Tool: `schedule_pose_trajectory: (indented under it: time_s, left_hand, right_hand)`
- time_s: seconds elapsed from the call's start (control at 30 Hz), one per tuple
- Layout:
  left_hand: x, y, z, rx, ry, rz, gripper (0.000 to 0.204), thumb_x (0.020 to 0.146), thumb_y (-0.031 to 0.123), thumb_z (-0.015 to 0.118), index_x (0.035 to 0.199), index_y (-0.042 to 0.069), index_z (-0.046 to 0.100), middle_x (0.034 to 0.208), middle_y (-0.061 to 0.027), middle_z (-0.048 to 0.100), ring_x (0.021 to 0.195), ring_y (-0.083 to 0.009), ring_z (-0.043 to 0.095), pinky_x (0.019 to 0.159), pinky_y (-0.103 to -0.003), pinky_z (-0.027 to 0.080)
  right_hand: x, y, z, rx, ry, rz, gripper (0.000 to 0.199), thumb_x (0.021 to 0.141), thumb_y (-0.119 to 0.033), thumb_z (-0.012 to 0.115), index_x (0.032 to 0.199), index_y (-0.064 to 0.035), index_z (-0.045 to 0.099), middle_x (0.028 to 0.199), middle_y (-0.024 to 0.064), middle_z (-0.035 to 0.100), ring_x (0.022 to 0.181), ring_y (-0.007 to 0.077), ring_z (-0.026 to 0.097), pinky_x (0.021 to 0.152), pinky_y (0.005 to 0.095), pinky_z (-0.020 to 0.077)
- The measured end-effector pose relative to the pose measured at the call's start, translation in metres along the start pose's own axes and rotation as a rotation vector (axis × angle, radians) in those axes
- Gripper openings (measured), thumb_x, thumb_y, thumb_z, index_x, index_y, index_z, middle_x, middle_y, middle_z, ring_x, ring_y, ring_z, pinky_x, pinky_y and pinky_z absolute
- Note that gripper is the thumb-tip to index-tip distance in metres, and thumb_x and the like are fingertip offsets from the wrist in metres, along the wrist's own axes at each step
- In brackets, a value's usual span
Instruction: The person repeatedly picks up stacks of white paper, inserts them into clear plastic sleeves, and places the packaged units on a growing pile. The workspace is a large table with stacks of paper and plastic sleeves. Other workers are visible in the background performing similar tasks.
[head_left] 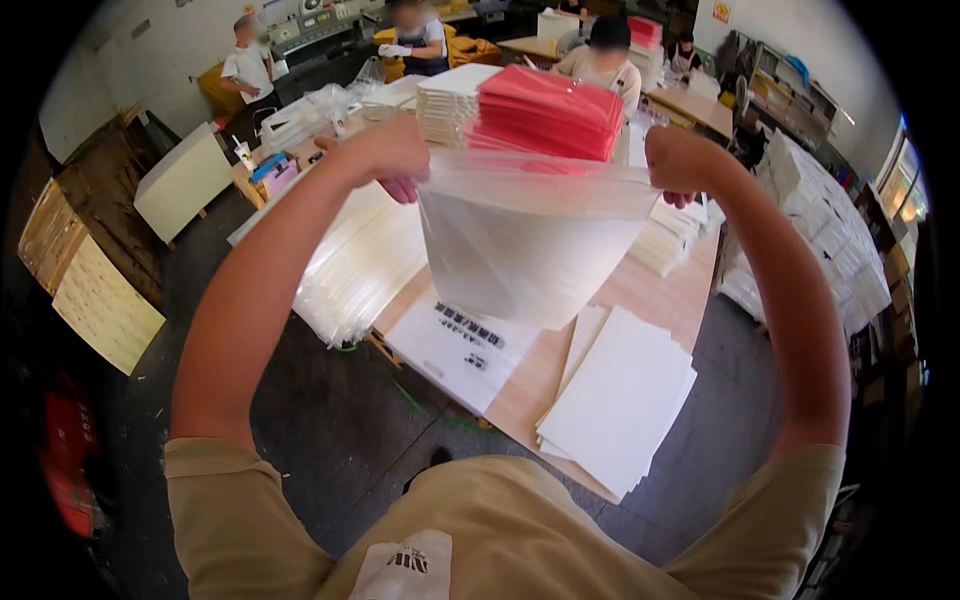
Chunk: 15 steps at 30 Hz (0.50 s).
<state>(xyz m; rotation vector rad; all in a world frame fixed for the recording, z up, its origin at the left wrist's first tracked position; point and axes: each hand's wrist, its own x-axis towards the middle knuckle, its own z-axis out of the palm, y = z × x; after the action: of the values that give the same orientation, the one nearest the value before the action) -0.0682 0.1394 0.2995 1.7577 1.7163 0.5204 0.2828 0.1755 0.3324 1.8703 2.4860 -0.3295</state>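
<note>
Both arms are raised in front of me, with a translucent plastic bag [530, 240] stretched between my hands. My left hand [388, 158] is closed around its upper left corner, and my right hand [685, 162] grips the upper right one. The bag hangs over the table and looks whitish; I cannot tell whether anything is inside. Below it lies a white sheet with black print [425, 350]. A loose pile of white sheets [620, 400] rests at the near right. Left of the bag are glossy, plastic-covered white stacks [365, 250].
Behind the bag stand a red stack [545, 110] and a white stack [455, 108] on the wooden table [520, 405]. Wrapped white bundles [800, 230] are piled at the right. A pale box-shaped block [185, 185] stands at the left. Several people work at the back.
</note>
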Motion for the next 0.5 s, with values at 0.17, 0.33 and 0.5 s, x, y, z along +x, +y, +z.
schedule_pose_trajectory:
  time_s: [0.17, 0.33, 0.5]
  left_hand:
    - [0.004, 0.014, 0.001, 0.088, -0.014, -0.044, 0.011, 0.075, 0.003, 0.063, 0.073, -0.008, 0.065, 0.068, -0.0149, 0.065, 0.058, -0.0229, 0.069, 0.049, -0.032, 0.058]
    - [0.013, 0.0, 0.002, 0.112, -0.137, -0.059, 0.01, 0.075, 0.003, 0.065, 0.074, -0.008, 0.065, 0.069, -0.0152, 0.066, 0.058, -0.0219, 0.069, 0.049, -0.032, 0.058]
    - [0.026, -0.022, 0.026, 0.172, -0.348, -0.126, 0.011, 0.077, 0.002, 0.063, 0.077, -0.008, 0.064, 0.069, -0.0165, 0.067, 0.057, -0.0225, 0.069, 0.049, -0.032, 0.058]
  right_hand:
    - [0.007, 0.023, 0.005, 0.167, 0.013, 0.009, 0.01, 0.08, -0.001, 0.056, 0.079, 0.0076, 0.06, 0.062, 0.013, 0.066, 0.05, 0.0194, 0.065, 0.045, 0.0312, 0.0523]
    - [0.001, 0.027, 0.005, 0.477, 0.175, -0.022, 0.011, 0.082, -0.007, 0.06, 0.079, 0.0038, 0.062, 0.064, 0.0107, 0.065, 0.049, 0.0163, 0.063, 0.045, 0.0283, 0.0506]
    - [0.008, 0.013, 0.004, 0.558, 0.211, -0.075, 0.012, 0.084, -0.008, 0.062, 0.08, 0.0028, 0.063, 0.062, 0.0098, 0.064, 0.047, 0.0152, 0.061, 0.042, 0.0274, 0.0475]
